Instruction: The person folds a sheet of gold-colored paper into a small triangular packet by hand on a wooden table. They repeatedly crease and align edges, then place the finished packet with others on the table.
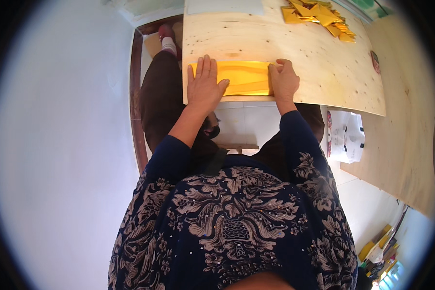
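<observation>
A shiny gold foil sheet (244,77) lies flat along the near edge of the wooden table. My left hand (205,86) rests flat over its left end, fingers stretched out and pointing away from me. At the right end my right hand (285,79) is curled, with thumb and fingers pinching the edge of the foil. Both hands touch the sheet, so its two ends are partly hidden beneath them.
A heap of folded gold foil pieces (324,18) sits at the table's far right. A small dark red object (375,62) lies by the right edge of the wooden table (237,43). Pale sheets (224,6) lie at the far left. A white bag (347,137) stands below, on the right.
</observation>
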The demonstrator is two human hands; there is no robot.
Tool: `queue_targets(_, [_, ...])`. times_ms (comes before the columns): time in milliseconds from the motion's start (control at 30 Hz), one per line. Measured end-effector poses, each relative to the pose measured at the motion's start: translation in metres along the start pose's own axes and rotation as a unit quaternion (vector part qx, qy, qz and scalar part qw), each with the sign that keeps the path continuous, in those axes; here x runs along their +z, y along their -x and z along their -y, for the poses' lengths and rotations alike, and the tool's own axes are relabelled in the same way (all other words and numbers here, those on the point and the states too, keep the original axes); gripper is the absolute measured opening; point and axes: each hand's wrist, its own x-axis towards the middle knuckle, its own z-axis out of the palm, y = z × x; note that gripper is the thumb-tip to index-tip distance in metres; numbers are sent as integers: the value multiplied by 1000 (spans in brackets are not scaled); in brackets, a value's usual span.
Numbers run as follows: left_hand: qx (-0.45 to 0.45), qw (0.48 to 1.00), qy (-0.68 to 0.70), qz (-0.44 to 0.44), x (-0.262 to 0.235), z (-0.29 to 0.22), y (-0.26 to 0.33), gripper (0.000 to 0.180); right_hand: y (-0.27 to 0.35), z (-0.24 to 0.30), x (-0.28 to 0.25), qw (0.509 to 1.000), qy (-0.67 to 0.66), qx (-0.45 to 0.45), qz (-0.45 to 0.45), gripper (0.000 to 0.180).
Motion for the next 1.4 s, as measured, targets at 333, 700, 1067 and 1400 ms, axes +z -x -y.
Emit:
queue_targets(333, [-36,971,130,-200,-15,43,26,56,3,-10,1,998,-52,-27,-6,26])
queue_targets(700, [-209,941,241,-115,-42,43,14,38,7,-12,-4,989,-141,-50,14,24])
queue_targets(1067, [-254,953,166,11,-44,43,4,25,6,-17,2,992,-40,-121,2,24])
queue_targets(1400, [-262,953,148,38,-45,48,-2,29,6,-15,2,992,-48,-117,1,23])
